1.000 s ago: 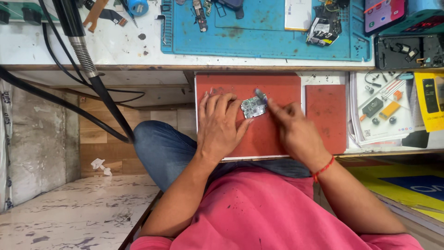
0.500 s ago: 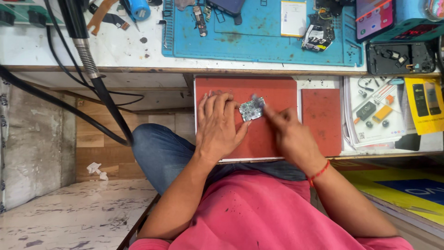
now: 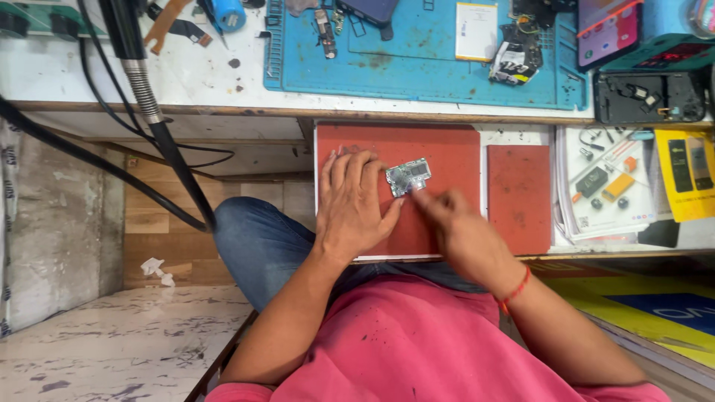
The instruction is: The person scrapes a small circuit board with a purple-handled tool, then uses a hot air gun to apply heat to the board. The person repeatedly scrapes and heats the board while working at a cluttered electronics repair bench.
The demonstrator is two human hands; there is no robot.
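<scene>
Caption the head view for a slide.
Left hand steadies a small circuit board on a red mat; right hand touches it.

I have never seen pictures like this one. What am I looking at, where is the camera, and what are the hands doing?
The camera sits on a person's head and looks down, so you see their pink shirt, both arms and a workbench. The left hand lies flat on a red mat and steadies a small circuit board. The right hand, blurred, touches the board's lower edge; whether it holds a tool I cannot tell. Beyond lies a blue work mat with small parts. A black cable hangs at the left.
</scene>
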